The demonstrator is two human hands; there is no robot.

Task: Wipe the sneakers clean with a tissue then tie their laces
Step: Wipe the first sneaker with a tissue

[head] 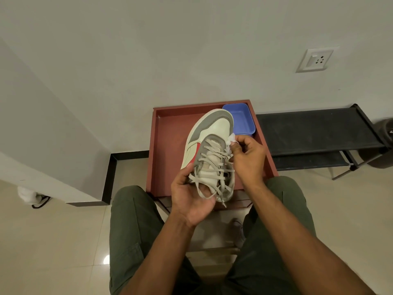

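Observation:
I hold a white sneaker [214, 128] with grey trim and a red side stripe, toe pointing away, above a reddish-brown tray table [168, 133]. My left hand [191, 199] grips its heel end from below, and loose grey laces [212, 167] hang over my fingers. My right hand [248, 158] presses a crumpled white tissue [230, 141] against the shoe's right side near the lace eyelets. A second sneaker [239, 231] lies on the floor between my knees, mostly hidden by my leg.
A blue plastic tub [242, 120] sits at the tray's back right corner. A black low shoe rack [314, 133] stands to the right against the wall. A white bundle with a black cord [32, 196] lies on the floor at left.

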